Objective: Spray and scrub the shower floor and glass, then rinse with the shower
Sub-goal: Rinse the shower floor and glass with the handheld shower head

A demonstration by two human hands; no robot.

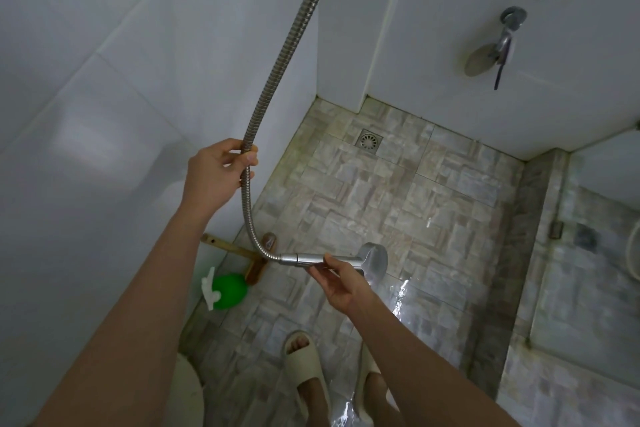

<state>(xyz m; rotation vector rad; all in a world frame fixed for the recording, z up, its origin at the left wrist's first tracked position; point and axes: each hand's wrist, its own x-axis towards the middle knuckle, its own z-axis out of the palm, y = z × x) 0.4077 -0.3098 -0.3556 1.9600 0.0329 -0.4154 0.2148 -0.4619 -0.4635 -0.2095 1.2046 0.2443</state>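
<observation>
The left hand (pixel 216 172) is curled round the ribbed silver metal shower hose (pixel 282 55), thumb and fingers pinching it where it hangs down from the top of the head view. The hose bends below that grip and runs across to the chrome handheld shower head (pixel 374 260). The right hand (pixel 341 284) holds that head by its handle, low over the mottled grey-beige tiled shower floor (pixel 433 191), with the head's face turned down. A glossy wet streak (pixel 403 291) lies on the tiles under it. A square metal drain (pixel 370 141) sits near the far corner. By the left wall a round green spray bottle with a white trigger (pixel 228 289) stands just beside a wooden-handled scrub brush (pixel 254 269). 2 cream slippers (pixel 304 354) show at the bottom edge. A chrome wall tap (pixel 504 42) is on the far wall, and the glass panel (pixel 595 270) stands at the right.
</observation>
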